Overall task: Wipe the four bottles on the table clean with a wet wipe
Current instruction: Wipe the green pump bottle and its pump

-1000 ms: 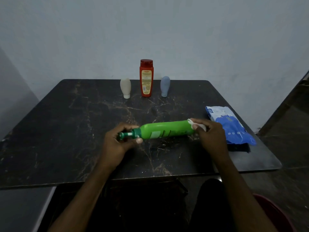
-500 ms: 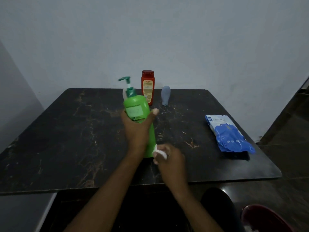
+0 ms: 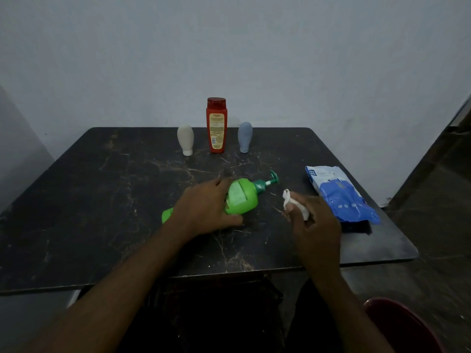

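2 bare forearms [image 3: 132, 271]; left hand [image 3: 204, 210] and right hand [image 3: 316, 225] bare; dark trousers [image 3: 316, 317] low in view.

A sparse, dimly lit room, seemingly in a home: a dark marble-patterned square bench [image 3: 102, 200] against a bare pale-grey plastered wall [image 3: 280, 59], household toiletries (a tall red plastic bottle [image 3: 216, 126] among them) and a dark tiled floor [image 3: 433, 212].

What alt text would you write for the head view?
A left hand holds a green pump bottle on its side on a table; the right hand grips a white wipe. A white bottle, red bottle and grey-blue bottle stand behind; a blue wipes pack lies right.
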Demonstrator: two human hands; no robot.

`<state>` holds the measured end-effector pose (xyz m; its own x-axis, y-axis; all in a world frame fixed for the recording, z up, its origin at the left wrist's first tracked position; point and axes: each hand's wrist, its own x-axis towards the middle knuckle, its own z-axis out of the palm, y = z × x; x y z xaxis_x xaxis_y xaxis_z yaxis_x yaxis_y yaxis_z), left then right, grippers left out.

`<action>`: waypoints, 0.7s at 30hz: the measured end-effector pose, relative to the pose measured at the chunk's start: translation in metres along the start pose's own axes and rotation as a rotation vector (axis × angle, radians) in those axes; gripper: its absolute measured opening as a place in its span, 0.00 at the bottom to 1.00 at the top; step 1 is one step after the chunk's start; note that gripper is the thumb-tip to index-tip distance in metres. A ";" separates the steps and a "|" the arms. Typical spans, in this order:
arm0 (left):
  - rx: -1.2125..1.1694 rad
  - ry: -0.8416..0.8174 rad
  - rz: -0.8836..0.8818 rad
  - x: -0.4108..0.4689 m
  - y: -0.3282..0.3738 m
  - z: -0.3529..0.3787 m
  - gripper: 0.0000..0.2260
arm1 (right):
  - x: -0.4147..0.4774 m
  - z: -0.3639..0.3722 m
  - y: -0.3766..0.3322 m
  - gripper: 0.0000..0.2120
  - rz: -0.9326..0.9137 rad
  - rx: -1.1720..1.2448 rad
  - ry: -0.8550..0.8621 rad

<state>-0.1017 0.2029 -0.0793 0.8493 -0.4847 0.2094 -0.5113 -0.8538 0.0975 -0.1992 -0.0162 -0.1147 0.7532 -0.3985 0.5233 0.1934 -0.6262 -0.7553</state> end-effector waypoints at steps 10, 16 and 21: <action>0.221 -0.037 0.155 -0.003 0.004 0.011 0.45 | 0.012 0.020 -0.013 0.07 -0.286 -0.435 -0.349; 0.260 -0.016 0.190 -0.003 0.007 0.012 0.44 | 0.058 0.035 -0.025 0.14 -0.155 -0.572 -0.600; 0.207 -0.108 0.166 0.008 0.003 0.013 0.42 | 0.023 0.029 -0.011 0.18 -0.171 -0.579 -0.492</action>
<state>-0.0950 0.1935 -0.0901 0.7708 -0.6292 0.0996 -0.6164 -0.7761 -0.1327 -0.1657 0.0013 -0.1058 0.9611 -0.0061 0.2762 0.0751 -0.9563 -0.2827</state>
